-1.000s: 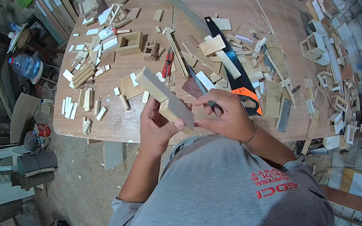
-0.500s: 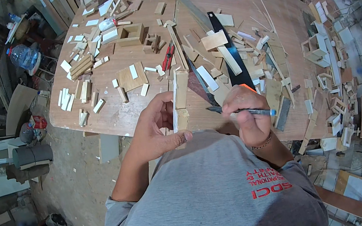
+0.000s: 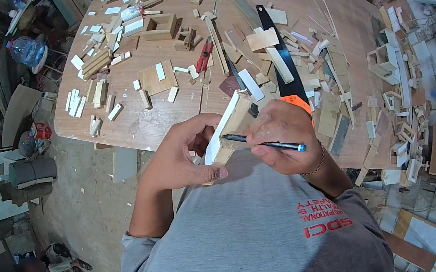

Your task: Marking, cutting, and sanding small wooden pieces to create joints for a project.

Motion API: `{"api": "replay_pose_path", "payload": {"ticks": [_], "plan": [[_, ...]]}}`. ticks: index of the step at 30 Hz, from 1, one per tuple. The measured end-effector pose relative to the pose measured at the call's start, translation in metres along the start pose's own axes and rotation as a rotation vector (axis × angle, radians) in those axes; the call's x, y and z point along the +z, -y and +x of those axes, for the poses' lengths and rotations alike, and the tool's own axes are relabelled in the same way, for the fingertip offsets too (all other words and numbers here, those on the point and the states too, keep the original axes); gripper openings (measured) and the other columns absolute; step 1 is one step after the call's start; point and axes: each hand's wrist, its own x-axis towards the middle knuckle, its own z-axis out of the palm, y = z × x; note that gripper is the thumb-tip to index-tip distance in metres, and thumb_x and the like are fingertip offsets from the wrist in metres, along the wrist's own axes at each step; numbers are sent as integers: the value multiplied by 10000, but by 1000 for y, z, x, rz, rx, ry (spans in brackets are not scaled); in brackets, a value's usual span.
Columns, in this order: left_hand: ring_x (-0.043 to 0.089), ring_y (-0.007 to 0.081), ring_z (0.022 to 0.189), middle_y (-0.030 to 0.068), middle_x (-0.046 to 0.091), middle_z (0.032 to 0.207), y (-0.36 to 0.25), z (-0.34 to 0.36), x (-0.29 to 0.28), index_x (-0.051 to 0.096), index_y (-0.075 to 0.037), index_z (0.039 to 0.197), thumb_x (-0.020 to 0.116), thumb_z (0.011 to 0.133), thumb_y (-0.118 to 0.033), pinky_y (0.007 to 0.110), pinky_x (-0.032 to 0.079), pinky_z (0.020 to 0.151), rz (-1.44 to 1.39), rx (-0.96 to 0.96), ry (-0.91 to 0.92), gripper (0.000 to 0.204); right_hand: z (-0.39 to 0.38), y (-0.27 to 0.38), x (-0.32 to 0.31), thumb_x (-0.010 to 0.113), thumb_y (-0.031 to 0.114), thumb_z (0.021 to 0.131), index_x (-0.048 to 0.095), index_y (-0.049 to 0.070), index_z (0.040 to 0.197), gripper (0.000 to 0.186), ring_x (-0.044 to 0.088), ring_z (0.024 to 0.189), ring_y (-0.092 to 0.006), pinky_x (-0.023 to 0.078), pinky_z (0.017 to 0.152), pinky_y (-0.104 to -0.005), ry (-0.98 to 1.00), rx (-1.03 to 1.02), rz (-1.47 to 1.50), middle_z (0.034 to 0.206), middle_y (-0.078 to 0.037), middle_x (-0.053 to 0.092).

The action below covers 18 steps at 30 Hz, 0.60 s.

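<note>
1. While the table [image 3: 135, 130] bears wood scraps [image 3: 99, 93], the saw [image 3: 290, 87] lies on its right half.
2. Left hand [image 3: 180, 155]: clamped on the wood block [image 3: 232, 117] at the table's near edge.
3. Right hand [image 3: 285, 134]: closed on the pen [image 3: 284, 145] at the same table edge.
4. Change: the pen's tip, previously clear of the wood block, now appears to touch it, suggesting pen work.

Pen [image 3: 284, 145] R of wood pc [image 3: 233, 120]; box [image 3: 155, 35] L of saw [image 3: 290, 87] on tbl [image 3: 156, 117]
</note>
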Motion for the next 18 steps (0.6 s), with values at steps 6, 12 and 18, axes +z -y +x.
{"api": "replay_pose_path", "payload": {"ticks": [6,12,18], "plan": [[536,53,691,-15,572,796,1,2,1,574,-30,1161,835,606,-203,202,433,574,-23,-28,22,637,-1,0,-2,706,46,723,665,44,869,151,577,659,-213,453,587,-316,37,11,-15,799,-64,669],[549,86,779,8,584,889,-1,3,0,554,1,1182,832,552,-110,232,455,668,-97,-119,-6,698,3,8,-6,711,80,760,644,37,833,108,562,661,-241,451,594,-333,99,70,-26,799,-80,648],[560,103,787,29,587,903,-10,6,-17,548,0,1182,831,537,-73,264,484,684,-61,-43,-185,708,-3,5,-21,707,100,792,566,41,830,157,555,644,-254,427,573,-342,149,147,-18,775,-94,623]]}}
